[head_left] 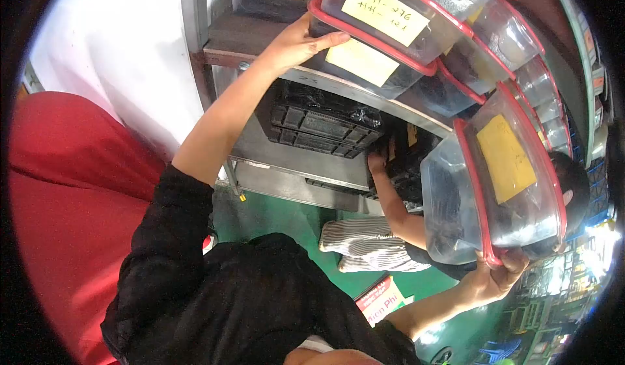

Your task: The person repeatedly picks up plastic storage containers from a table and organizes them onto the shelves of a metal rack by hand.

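Red-lidded clear plastic boxes point(449, 199), two of them nested or stacked, sit at the person's right hand point(498, 277), as the head view shows it from where we stand. That hand is curled around the red rim at their near end, with the stack reaching up and away from it. The left hand point(303, 45) pinches the end of a labelled storage box point(407, 82) on the shelf point(312, 80), thumb below the red rim; more such boxes lie beyond it. I'd judge them light for their bulk, thin-walled and a bit flexy, with smooth sides that could slip. The raised rim looks the surest hold, ideally supported at both ends. Below the left hand, black plastic crates point(325, 127) fill a lower level, and a co-worker's hand point(376, 162) reaches in beside them, well apart from both of the person's own hands.
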Action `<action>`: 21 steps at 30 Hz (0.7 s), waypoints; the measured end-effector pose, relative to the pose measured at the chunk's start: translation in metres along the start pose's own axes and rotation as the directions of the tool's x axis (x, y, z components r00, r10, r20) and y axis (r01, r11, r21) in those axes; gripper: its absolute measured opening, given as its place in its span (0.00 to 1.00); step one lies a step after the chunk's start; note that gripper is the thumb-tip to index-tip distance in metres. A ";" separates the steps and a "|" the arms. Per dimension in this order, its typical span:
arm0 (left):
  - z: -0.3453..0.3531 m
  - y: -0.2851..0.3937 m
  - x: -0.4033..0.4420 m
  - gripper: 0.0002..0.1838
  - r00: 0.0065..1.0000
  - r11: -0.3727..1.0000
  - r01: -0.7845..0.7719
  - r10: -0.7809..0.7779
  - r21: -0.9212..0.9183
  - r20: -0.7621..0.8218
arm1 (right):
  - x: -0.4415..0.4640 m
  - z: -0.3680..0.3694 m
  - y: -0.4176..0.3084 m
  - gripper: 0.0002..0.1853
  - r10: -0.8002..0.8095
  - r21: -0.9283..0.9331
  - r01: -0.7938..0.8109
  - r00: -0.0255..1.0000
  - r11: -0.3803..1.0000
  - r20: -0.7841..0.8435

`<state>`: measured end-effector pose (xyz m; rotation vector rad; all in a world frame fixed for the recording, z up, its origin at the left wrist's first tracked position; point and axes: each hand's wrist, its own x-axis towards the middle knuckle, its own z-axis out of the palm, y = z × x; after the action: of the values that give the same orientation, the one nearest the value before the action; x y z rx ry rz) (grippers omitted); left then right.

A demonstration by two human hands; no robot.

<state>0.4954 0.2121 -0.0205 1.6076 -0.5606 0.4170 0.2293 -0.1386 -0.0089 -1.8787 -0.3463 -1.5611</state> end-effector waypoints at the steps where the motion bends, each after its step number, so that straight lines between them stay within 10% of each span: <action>1: 0.001 -0.002 0.001 0.40 1.000 1.000 0.006 -0.006 -0.018 -0.008 | 0.001 0.001 -0.001 0.19 -0.009 0.008 0.009 1.000 1.000 0.001; 6: 0.018 0.001 -0.015 0.54 0.848 0.866 -0.027 0.284 0.499 -0.448 | 0.003 0.002 -0.002 0.19 0.005 -0.063 -0.005 1.000 0.998 -0.006; 9: 0.039 0.022 -0.038 0.57 0.697 0.567 -0.291 0.677 0.771 -0.235 | 0.004 0.000 -0.003 0.18 -0.027 -0.073 0.027 1.000 0.997 -0.004; 21: 0.090 0.027 -0.014 0.48 0.836 0.368 -0.149 0.543 0.918 -0.082 | 0.001 -0.012 -0.031 0.17 0.009 -0.089 -0.012 1.000 0.996 -0.027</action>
<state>0.4633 0.1223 -0.0169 2.3255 -0.3802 1.5635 0.2021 -0.1234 0.0022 -1.9222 -0.2587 -1.6170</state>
